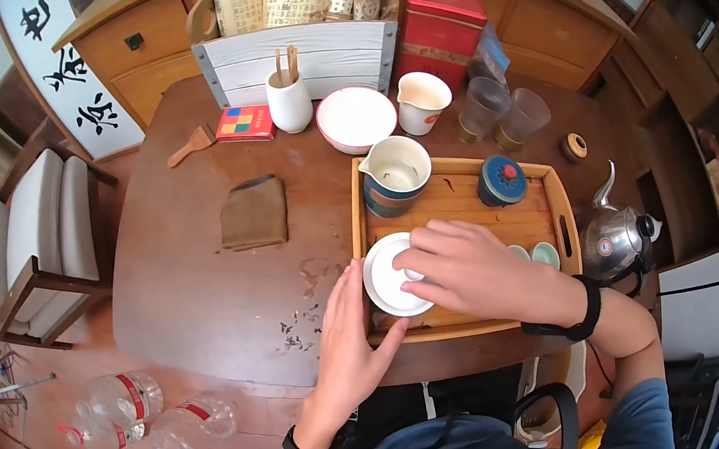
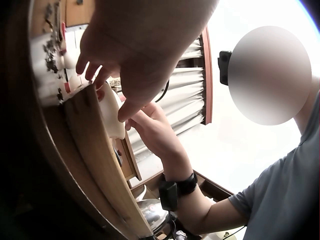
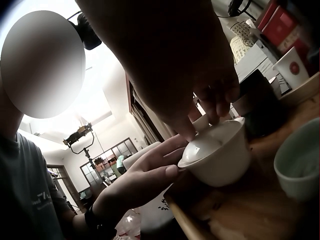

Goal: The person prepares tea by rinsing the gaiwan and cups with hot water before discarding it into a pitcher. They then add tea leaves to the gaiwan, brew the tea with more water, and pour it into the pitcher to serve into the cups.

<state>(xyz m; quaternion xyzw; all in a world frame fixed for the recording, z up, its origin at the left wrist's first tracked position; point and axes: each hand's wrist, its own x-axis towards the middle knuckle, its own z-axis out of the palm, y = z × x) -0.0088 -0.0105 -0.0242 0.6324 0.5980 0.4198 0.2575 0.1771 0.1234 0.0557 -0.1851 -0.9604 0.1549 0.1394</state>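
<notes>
A white lidded bowl point(image 1: 385, 293) stands at the left side of the wooden tray point(image 1: 466, 330). My right hand point(image 1: 467, 269) reaches over it and pinches the lid's knob between thumb and fingers; the right wrist view shows the lid point(image 3: 204, 145) resting on the bowl point(image 3: 222, 165). My left hand point(image 1: 349, 345) is beside the bowl, its fingers extended along the left side and its thumb near the front rim. In the left wrist view, the left hand point(image 2: 145, 55) hides part of the bowl point(image 2: 111, 112).
On the tray are a blue pitcher point(image 1: 392, 194), a blue lidded jar point(image 1: 500, 180) and small green cups point(image 1: 545, 254). A steel kettle point(image 1: 612, 239) stands to the right. A brown cloth point(image 1: 254, 213) and scattered dark leaves point(image 1: 300, 327) lie left of the tray.
</notes>
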